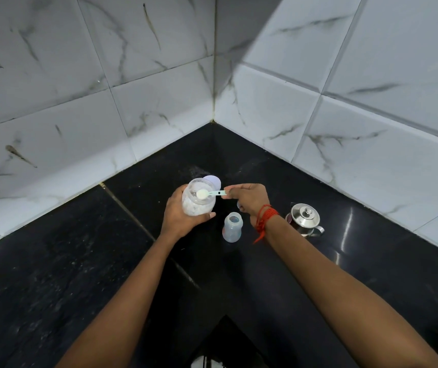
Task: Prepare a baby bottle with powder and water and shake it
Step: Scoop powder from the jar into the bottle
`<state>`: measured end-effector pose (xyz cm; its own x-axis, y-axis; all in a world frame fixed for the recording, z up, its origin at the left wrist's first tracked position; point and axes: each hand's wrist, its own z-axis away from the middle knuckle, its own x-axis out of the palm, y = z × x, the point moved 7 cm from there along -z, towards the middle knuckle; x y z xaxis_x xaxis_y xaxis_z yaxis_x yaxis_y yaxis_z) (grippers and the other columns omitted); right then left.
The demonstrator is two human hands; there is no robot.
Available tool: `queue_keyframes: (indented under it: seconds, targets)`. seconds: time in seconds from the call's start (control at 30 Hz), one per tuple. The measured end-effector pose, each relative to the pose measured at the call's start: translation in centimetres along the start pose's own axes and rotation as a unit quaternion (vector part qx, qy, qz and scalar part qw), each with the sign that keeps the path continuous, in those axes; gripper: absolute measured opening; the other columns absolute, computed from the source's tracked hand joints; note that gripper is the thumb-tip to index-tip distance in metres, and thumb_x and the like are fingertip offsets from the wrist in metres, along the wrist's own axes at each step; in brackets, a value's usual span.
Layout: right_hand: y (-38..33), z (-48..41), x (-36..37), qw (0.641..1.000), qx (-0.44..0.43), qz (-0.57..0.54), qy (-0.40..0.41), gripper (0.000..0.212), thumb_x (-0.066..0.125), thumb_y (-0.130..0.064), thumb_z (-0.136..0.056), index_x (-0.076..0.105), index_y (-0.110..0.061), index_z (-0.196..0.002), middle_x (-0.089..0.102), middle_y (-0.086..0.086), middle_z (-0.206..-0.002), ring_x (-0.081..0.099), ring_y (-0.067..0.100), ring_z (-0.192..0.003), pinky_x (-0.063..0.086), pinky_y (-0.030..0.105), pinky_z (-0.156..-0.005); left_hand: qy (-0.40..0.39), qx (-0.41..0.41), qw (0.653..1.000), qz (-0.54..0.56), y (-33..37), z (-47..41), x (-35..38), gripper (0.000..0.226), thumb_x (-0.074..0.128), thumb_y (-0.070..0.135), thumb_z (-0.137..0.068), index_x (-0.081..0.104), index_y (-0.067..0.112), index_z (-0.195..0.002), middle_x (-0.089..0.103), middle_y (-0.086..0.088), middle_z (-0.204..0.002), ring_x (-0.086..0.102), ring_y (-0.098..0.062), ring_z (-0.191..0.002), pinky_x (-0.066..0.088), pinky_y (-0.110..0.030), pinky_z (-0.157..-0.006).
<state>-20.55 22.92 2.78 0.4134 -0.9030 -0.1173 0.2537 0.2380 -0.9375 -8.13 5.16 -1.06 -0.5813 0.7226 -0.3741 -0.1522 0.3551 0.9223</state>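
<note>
Powder (201, 194) sat heaped in the scoop (213, 193), its handle pinched in the right hand's (249, 201) fingers (230, 192) over the jar (196, 205) gripped by the left hand (179, 220), while the open baby bottle (232, 227) stood on the surface (106, 261) just toward its near edge, closest to that right hand.

The left grip (183, 220) covers part of the jar (200, 205), which hides most of a pale lid (212, 181). The right grip (249, 201) hides the scoop (208, 193) handle's end; a small whitish thing (238, 205) under it cannot be made out. The forearm overlaps the pot (305, 217). Both forearms run off the bottom edge.
</note>
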Motion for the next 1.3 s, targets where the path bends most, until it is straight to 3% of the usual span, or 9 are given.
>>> queue_keyframes:
  seconds: [0.33, 0.43, 0.53, 0.67, 0.83, 1.0, 1.17, 1.23, 1.3]
  targets:
    - [-0.2, -0.8, -0.1, 1.000, -0.018, 0.000, 0.003, 0.015, 0.068, -0.003, -0.088, 0.080, -0.012, -0.087, 0.079, 0.011, -0.090, 0.049, -0.002, -0.036, 0.036, 0.015, -0.042, -0.010, -0.012, 1.000, 0.022, -0.9, -0.3, 0.7, 0.098, 0.103, 0.042, -0.049, 0.054, 0.037, -0.134, 0.063, 0.015, -0.130, 0.061, -0.005, -0.120, 0.054, -0.041, -0.105]
    - [-0.1, -1.0, 0.0, 0.999, -0.025, 0.031, 0.011, 0.018, 0.069, -0.004, -0.086, 0.080, -0.017, -0.080, 0.079, 0.008, -0.088, 0.050, -0.002, -0.041, 0.037, 0.014, -0.049, -0.012, -0.016, 0.999, 0.030, -1.1, -0.4, 0.9, 0.093, 0.104, 0.035, -0.052, 0.056, 0.037, -0.131, 0.064, 0.017, -0.127, 0.062, 0.001, -0.116, 0.054, -0.035, -0.103]
    - [0.0, -0.9, 0.4, 1.000, -0.009, 0.000, -0.002, 0.014, 0.069, -0.004, -0.087, 0.080, -0.012, -0.086, 0.079, 0.012, -0.090, 0.047, 0.001, -0.046, 0.039, 0.016, -0.045, -0.013, -0.012, 0.999, 0.035, -1.1, -0.6, 0.9, 0.090, 0.104, 0.032, -0.053, 0.057, 0.038, -0.130, 0.065, 0.018, -0.127, 0.062, 0.003, -0.116, 0.053, -0.029, -0.100]
    - [-0.2, -0.6, 0.8, 0.999, 0.002, -0.034, -0.015, 0.016, 0.066, -0.004, -0.088, 0.080, -0.008, -0.094, 0.078, 0.016, -0.096, 0.045, 0.006, -0.054, 0.040, 0.018, -0.048, -0.023, -0.014, 1.000, 0.016, -2.5, -0.9, 1.3, 0.098, 0.103, 0.038, -0.051, 0.054, 0.036, -0.137, 0.063, 0.015, -0.132, 0.061, -0.004, -0.120, 0.051, -0.031, -0.102]
    - [0.5, -0.6, 0.0, 0.998, 0.011, -0.067, -0.017, 0.015, 0.067, -0.002, -0.087, 0.080, -0.010, -0.090, 0.076, 0.023, -0.100, 0.042, 0.008, -0.054, 0.039, 0.021, -0.051, -0.015, -0.049, 0.999, -0.007, -6.1, -1.1, 1.9, 0.104, 0.102, 0.043, -0.045, 0.055, 0.032, -0.137, 0.059, 0.007, -0.136, 0.059, -0.012, -0.124, 0.052, -0.045, -0.108]
    - [1.1, 0.1, -1.7, 0.997, 0.012, -0.079, -0.003, 0.014, 0.067, 0.000, -0.088, 0.078, -0.006, -0.093, 0.074, 0.019, -0.089, 0.041, 0.008, -0.054, 0.035, 0.018, -0.048, -0.004, -0.070, 0.997, 0.011, -7.1, -1.6, 2.9, 0.098, 0.104, 0.032, -0.052, 0.054, 0.031, -0.136, 0.061, 0.009, -0.133, 0.060, -0.013, -0.122, 0.052, -0.039, -0.106]
    - [2.0, 0.4, -2.7, 0.997, 0.016, -0.077, 0.012, 0.012, 0.069, -0.001, -0.086, 0.078, -0.006, -0.093, 0.071, 0.013, -0.081, 0.044, 0.004, -0.050, 0.035, 0.019, -0.050, -0.006, -0.091, 0.996, 0.017, -8.1, -1.4, 2.6, 0.117, 0.103, 0.037, -0.053, 0.039, 0.028, -0.150, 0.055, 0.006, -0.144, 0.054, -0.015, -0.131, 0.047, -0.035, -0.109]
    - [2.1, 0.5, -3.0, 0.996, 0.015, -0.085, 0.017, 0.014, 0.069, -0.001, -0.087, 0.077, -0.003, -0.098, 0.071, 0.003, -0.071, 0.046, 0.001, -0.048, 0.036, 0.019, -0.052, 0.029, -0.102, 0.994, 0.008, -8.7, -0.4, 2.0, 0.126, 0.102, 0.045, -0.051, 0.033, 0.024, -0.154, 0.047, 0.002, -0.153, 0.048, -0.016, -0.139, 0.043, -0.037, -0.115]
    - [2.3, 0.4, -3.3, 0.996, 0.015, -0.090, 0.017, 0.015, 0.070, -0.003, -0.088, 0.078, -0.003, -0.101, 0.073, -0.004, -0.066, 0.048, 0.000, -0.050, 0.038, 0.020, -0.054, 0.104, -0.087, 0.991, -0.023, -8.8, 1.9, 1.2, 0.110, 0.100, 0.046, -0.057, 0.041, 0.020, -0.146, 0.050, 0.000, -0.144, 0.051, -0.019, -0.131, 0.046, -0.039, -0.110]
